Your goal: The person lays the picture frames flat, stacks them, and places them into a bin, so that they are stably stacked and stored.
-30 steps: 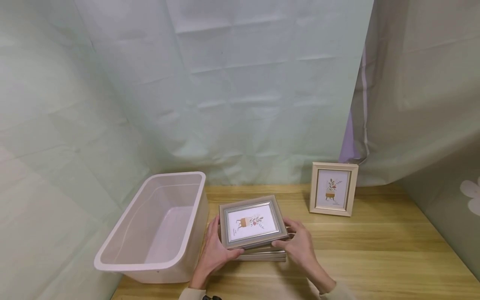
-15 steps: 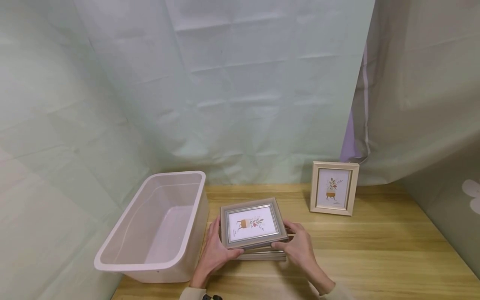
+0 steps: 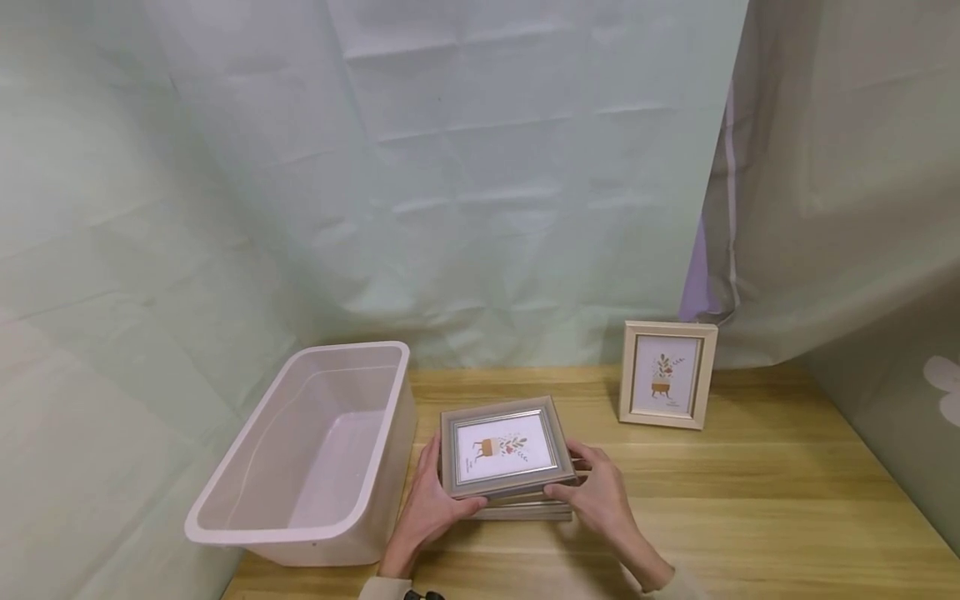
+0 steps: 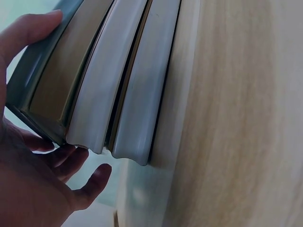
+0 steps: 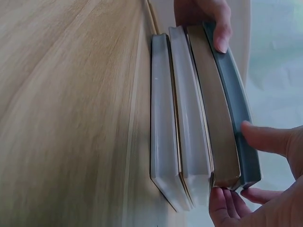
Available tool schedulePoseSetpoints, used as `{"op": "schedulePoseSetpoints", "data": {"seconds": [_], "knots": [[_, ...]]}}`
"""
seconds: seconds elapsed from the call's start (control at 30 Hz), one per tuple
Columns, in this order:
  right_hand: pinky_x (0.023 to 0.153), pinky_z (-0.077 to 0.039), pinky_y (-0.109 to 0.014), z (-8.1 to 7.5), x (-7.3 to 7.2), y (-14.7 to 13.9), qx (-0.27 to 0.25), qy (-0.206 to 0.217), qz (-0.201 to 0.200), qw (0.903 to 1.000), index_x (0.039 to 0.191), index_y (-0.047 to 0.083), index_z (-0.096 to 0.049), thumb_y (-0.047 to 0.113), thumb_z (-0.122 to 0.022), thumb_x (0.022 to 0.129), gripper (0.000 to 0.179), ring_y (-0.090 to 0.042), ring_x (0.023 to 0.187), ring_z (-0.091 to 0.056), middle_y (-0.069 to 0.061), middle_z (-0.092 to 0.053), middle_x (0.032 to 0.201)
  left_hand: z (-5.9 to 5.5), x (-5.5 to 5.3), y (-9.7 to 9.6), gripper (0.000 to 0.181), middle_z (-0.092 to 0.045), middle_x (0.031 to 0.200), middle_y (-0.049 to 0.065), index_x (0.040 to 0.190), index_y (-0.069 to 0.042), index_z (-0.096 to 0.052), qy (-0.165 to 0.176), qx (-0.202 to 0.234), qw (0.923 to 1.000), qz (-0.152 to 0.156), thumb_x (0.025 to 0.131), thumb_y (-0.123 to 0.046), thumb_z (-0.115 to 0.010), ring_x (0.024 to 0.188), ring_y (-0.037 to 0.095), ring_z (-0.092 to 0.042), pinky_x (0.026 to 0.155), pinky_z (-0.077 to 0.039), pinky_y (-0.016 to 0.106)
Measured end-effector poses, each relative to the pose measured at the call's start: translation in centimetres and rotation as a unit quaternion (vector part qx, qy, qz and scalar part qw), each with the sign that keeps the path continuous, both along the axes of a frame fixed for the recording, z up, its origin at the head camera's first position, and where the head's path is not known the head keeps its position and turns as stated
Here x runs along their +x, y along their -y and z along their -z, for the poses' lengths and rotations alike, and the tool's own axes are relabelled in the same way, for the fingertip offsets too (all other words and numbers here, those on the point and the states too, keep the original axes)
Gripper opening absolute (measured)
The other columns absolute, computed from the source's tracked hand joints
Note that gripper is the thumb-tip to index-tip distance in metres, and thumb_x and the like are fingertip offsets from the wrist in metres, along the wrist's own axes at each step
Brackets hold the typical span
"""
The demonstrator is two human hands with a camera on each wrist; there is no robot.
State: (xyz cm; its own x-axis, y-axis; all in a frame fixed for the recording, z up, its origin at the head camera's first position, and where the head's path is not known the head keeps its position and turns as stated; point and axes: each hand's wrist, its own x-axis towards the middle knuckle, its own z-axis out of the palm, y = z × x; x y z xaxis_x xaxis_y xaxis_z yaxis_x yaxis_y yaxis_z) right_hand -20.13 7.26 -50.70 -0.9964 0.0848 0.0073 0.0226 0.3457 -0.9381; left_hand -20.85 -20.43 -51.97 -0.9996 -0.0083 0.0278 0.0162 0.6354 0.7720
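A grey-brown picture frame (image 3: 501,448) with a silver inner border and a potted-plant print lies face up, slightly askew, on top of a stack. My left hand (image 3: 429,500) grips its left end, thumb on the near edge, fingers around the side. At the right end my right hand (image 3: 600,493) holds it likewise, thumb (image 5: 266,137) pressed to the dark edge. Beneath it the wrist views show a brown frame edge (image 5: 215,109) and two pale silvery frames (image 4: 142,104). Fingertips of both hands reach below the brown edge at the corners; the stack's far side is hidden.
To the left stands a deep white plastic tub (image 3: 300,533), close beside my left hand. A cream picture frame (image 3: 627,383) with a similar print stands upright at the back right of the wooden table (image 3: 765,500). Pale cloth (image 3: 480,208) hangs behind and beside the table.
The top picture frame's far edge has dropped very slightly towards me. Both hands keep the same grip, and the tub and upright frame stay where they were.
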Motion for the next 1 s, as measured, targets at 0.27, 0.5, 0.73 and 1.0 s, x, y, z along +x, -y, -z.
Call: {"op": "schedulePoseSetpoints", "data": {"seconds": [0.27,0.5,0.73,1.0], "knots": [[0.093,-0.066,-0.038,-0.5,0.6,-2.1,0.007,0.003,-0.012,0.9999,0.151,0.0,-0.059,0.008,-0.098,0.075,0.086,-0.035,0.117,-0.072,-0.024,-0.07,0.138,0.3,0.0,0.1,0.143,-0.026,0.178,0.029,0.173,-0.001,-0.018,0.005,0.027,0.9996,0.007,0.063,-0.037,-0.103,0.162,0.054,-0.031,0.13,-0.03,0.07],[0.094,-0.065,-0.029,-2.0,0.3,-6.0,0.018,-0.026,-0.015,0.9994,0.151,-0.001,-0.059,0.005,-0.094,0.081,0.078,-0.039,0.121,-0.07,-0.027,-0.066,0.141,0.3,-0.1,0.2,0.143,-0.024,0.178,0.029,0.173,-0.001,-0.017,0.006,0.048,0.9988,0.006,0.064,-0.034,-0.103,0.162,0.055,-0.029,0.131,-0.027,0.072],[0.089,-0.063,-0.019,-3.1,-0.6,-10.1,0.027,-0.081,0.001,0.9963,0.152,-0.004,-0.058,0.0,-0.09,0.085,0.073,-0.005,0.11,-0.067,-0.028,-0.064,0.141,0.5,-0.2,0.4,0.14,-0.022,0.179,0.03,0.174,-0.001,-0.015,0.012,0.083,0.9964,0.008,0.067,-0.028,-0.103,0.163,0.055,-0.026,0.132,-0.024,0.072],[0.079,-0.052,0.0,-4.8,-3.5,-15.2,0.136,-0.179,0.056,0.9727,0.147,-0.008,-0.06,-0.007,-0.089,0.082,0.071,-0.03,0.104,-0.072,-0.034,-0.059,0.131,0.4,-0.2,0.4,0.137,-0.022,0.178,0.031,0.172,0.002,-0.017,0.019,0.111,0.9936,0.009,0.07,-0.026,-0.103,0.163,0.054,-0.028,0.132,-0.026,0.068]]}}
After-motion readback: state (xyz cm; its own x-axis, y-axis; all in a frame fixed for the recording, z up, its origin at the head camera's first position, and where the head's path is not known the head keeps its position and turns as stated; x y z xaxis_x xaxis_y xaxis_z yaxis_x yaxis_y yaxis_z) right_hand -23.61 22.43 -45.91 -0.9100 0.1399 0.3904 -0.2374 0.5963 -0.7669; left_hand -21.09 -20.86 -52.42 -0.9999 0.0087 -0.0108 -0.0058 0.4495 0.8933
